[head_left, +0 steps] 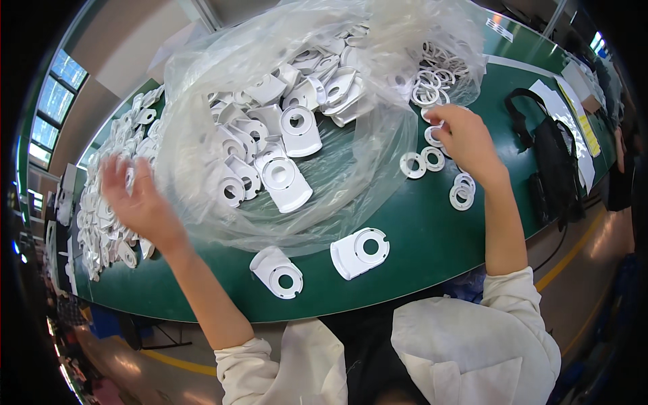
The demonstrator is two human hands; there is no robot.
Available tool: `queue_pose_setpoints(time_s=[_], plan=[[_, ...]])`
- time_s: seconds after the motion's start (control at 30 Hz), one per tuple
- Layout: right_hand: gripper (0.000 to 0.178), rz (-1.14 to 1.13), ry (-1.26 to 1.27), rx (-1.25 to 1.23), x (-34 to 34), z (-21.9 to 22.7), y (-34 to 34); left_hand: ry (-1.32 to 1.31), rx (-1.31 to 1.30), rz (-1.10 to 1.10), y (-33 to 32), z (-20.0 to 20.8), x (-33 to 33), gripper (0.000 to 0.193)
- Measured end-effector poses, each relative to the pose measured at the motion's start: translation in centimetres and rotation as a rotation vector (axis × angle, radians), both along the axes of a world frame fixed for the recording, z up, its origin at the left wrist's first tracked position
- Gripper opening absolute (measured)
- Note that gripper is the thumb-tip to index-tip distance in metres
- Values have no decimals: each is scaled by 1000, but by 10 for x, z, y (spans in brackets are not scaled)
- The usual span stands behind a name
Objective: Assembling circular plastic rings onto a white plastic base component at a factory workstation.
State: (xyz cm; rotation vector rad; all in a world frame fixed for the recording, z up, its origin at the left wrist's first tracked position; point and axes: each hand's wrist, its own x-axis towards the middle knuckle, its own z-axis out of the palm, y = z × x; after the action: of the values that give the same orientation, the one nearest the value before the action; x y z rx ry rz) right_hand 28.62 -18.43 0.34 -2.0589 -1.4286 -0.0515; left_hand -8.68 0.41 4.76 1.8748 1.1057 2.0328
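Note:
My left hand (140, 202), slightly smeared by motion, has its fingers spread over the pile of small white plastic parts (101, 233) at the left. Nothing shows in its grasp. My right hand (469, 138) bends its fingers down onto the white rings (433, 159) on the right side of the table, the fingertips closed at one ring; how firmly it is gripped is partly hidden. Two white plastic brackets with round holes lie near the front edge: one bracket (278, 273) tilted to the left, the other bracket (360, 254) to its right.
A large clear plastic bag (378, 162) spreads over the middle of the green table (418, 236), with many white brackets (297, 128) in it. More rings (442, 64) sit in plastic behind my right hand. A black bag (557, 158) and papers (587, 128) lie at the right.

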Motion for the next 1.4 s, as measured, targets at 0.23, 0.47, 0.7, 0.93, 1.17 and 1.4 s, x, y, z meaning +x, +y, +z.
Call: queue_pose_setpoints(time_s=[0.23, 0.47, 0.7, 0.93, 1.17, 1.4], plan=[[31, 284, 71, -348, 4, 1, -8, 863, -397, -371, -64, -28, 71, 37], [17, 286, 56, -393, -4, 6, 4, 1068, 36, -164, -95, -39, 88, 56], [16, 231, 95, -355, 6, 7, -2, 1093, -494, -1086, -125, -28, 76, 57], [17, 112, 191, 263, -13, 23, 7, 1014, -623, -1082, -130, -44, 84, 62], [18, 368, 385, 289, -44, 19, 10, 446, -922, -1065, -116, -60, 90, 44], [18, 464, 569, 133, -56, 19, 10, 137, -1301, -1182, -116, -48, 93, 51]])
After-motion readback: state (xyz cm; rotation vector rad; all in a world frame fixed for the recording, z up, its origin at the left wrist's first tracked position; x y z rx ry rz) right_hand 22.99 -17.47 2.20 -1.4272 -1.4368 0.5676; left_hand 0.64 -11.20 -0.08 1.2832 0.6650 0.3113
